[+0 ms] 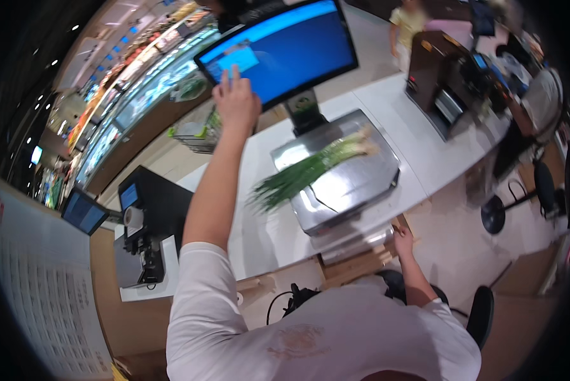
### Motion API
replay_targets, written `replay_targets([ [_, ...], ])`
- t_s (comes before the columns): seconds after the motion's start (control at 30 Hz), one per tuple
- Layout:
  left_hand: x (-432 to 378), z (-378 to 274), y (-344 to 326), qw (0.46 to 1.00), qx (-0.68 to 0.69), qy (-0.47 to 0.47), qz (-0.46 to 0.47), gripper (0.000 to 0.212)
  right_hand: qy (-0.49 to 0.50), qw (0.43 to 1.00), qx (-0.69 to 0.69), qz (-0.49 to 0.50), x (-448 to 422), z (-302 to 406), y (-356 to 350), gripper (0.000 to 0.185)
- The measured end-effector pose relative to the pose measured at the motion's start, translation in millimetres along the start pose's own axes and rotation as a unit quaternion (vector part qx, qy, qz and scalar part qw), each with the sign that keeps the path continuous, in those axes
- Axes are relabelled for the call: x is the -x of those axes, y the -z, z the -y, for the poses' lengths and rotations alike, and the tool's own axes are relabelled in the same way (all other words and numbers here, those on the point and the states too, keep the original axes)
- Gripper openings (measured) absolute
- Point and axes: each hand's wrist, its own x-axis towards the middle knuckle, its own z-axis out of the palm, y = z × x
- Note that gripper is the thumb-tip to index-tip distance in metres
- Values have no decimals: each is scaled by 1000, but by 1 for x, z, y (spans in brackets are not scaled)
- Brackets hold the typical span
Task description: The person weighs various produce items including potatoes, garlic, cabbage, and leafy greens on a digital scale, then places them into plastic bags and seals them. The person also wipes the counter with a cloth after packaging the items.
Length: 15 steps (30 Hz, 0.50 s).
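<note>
My left hand [237, 102] is raised to a touchscreen monitor [304, 52] on a post, its extended fingertips at a light panel in the lit blue display. Nothing is held in it. A bunch of green onions [313, 166] lies slantwise across the steel platform of a weighing scale [356, 185], white root ends at the far right, green tops hanging past the left edge. Below the counter's near edge, my right hand [403, 240] has its fingers curled at the right end of what looks like a clear plastic bag roll [356, 245]; its grip is unclear.
A white counter [266, 243] carries the scale. At left stand a black machine [158, 197] with a small screen and a paper roll [133, 216]. A wire basket [196, 140] is beyond the counter. A dark checkout stand [437, 81] and a seated person [542, 105] are at right.
</note>
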Motion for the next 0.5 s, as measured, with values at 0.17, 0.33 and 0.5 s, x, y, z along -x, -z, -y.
replay_targets([
  [0.17,20,-48,23,986,148,33,-68,32,-69,997,19,-3,-1,-27,2,40],
  [0.33,128,-157,126,837,525,-39,147,20,-132,975,90,157,-11,16,6,48],
  [0.5,254,-249,123,632,559,-139,518,24,-200,949,222,98,-39,-49,-47,52],
])
